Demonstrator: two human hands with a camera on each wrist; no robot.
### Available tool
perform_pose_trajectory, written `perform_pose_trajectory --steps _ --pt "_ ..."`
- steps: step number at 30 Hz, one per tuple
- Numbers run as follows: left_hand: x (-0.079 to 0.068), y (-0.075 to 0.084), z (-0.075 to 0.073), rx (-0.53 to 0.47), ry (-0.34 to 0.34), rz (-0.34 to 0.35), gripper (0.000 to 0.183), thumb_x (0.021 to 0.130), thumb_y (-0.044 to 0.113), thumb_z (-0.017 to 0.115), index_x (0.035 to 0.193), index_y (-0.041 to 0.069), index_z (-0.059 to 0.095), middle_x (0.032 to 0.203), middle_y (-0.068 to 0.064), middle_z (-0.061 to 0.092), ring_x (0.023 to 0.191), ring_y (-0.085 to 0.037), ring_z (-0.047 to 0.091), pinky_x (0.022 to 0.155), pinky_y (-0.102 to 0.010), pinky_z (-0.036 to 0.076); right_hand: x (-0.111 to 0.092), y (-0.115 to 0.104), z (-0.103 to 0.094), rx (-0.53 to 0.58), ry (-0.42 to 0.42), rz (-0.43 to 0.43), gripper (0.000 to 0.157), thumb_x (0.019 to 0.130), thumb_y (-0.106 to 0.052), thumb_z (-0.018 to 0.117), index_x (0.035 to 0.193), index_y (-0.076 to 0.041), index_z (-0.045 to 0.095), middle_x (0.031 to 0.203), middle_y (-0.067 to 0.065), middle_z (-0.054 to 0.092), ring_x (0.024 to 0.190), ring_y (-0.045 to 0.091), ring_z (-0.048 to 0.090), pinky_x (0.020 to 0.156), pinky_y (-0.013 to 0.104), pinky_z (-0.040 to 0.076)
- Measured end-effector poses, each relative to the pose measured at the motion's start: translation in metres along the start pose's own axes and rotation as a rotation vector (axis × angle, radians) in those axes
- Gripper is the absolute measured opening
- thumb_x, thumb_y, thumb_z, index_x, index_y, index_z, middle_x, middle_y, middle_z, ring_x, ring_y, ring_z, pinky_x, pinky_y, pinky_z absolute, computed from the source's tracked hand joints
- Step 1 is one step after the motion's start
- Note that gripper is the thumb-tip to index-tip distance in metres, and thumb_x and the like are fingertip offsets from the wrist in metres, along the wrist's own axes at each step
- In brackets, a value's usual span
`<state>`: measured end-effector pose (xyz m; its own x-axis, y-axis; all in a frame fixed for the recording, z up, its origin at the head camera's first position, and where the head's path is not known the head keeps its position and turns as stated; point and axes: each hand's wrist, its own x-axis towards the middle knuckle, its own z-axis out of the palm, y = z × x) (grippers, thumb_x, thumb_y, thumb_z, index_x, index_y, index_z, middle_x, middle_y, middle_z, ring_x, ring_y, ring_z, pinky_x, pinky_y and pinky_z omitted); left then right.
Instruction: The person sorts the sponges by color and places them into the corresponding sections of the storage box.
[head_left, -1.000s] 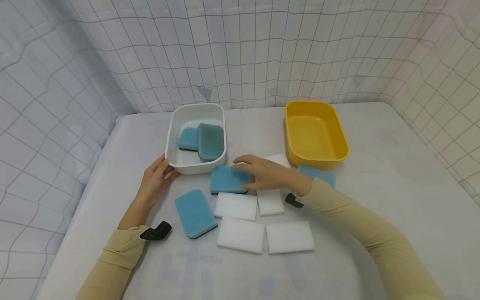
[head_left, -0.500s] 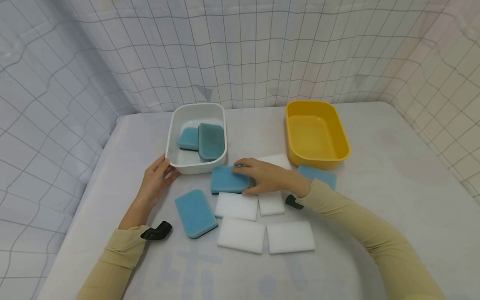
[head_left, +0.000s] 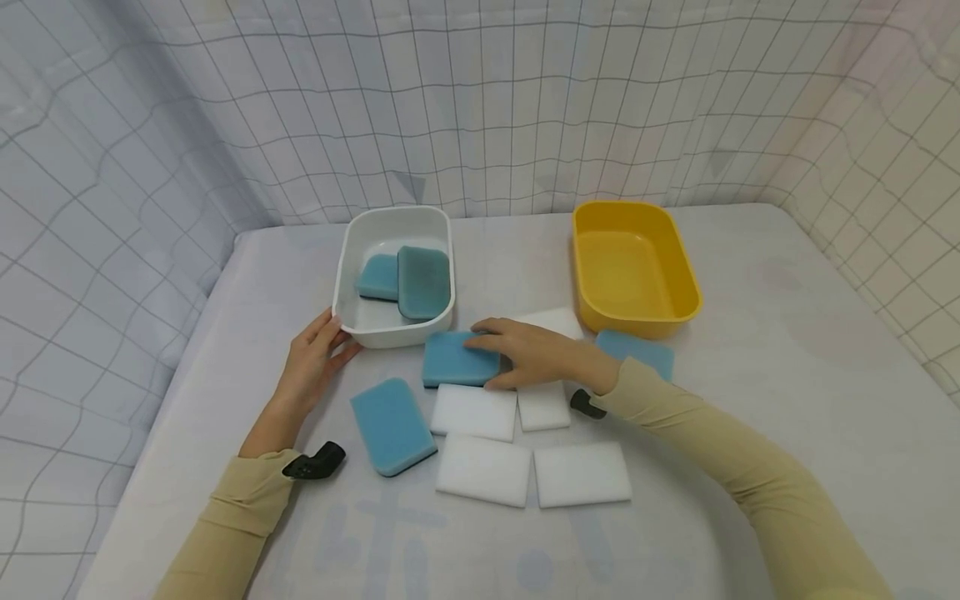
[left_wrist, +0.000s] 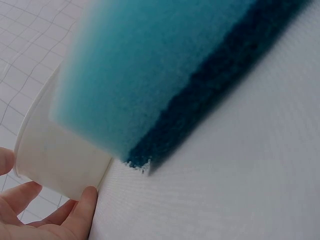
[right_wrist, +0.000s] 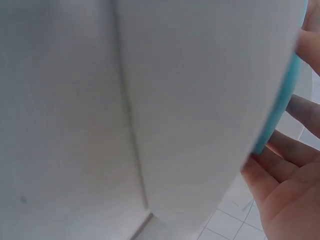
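- Head view: right hand [head_left: 528, 354] is the one on the blue sponge [head_left: 450, 367]. Sponge sits on the table [head_left: 277, 258], just beside the near-right corner of the white tub [head_left: 393, 337]. Long axis runs left-right. Fingers straddle its right end, thumb at the near edge, so most of it sticks out left, tub side.
- Same view: left hand [head_left: 309, 362] is farther off, bent fingers and thumb holding the tub's near-left corner. White pad [head_left: 472, 412] lies just in front of the sponge.
- Left wrist: fingers partly spread, tips against the tub wall; a tilted sponge [left_wrist: 150, 85] fills the foreground, not held.
- Right wrist: fingers and thumb against a thin blue edge, moderately apart, hold of the blue sponge. Can't tell how hard they squeeze; a pale pad covers most.
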<state>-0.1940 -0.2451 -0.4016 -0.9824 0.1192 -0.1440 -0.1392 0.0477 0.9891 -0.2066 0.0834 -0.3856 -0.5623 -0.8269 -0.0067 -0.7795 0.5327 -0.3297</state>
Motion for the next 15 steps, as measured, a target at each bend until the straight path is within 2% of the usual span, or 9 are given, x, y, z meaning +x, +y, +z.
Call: perform_pose_trajectory --steps 15 --pt "-0.0014 0.0015 0.0013 -0.015 0.009 0.004 0.059 0.1 0.038 0.037 0.151 0.016 0.017 0.154 -0.019 0.02 0.123 -0.009 0.045 0.09 -0.012 0.049 0.0017 -0.001 -0.0003 0.002 0.023 -0.005 0.057 0.087 -0.033 0.067 0.135 -0.009 0.049 0.14 0.016 0.046 0.128 0.028 0.047 0.107 0.038 0.043"
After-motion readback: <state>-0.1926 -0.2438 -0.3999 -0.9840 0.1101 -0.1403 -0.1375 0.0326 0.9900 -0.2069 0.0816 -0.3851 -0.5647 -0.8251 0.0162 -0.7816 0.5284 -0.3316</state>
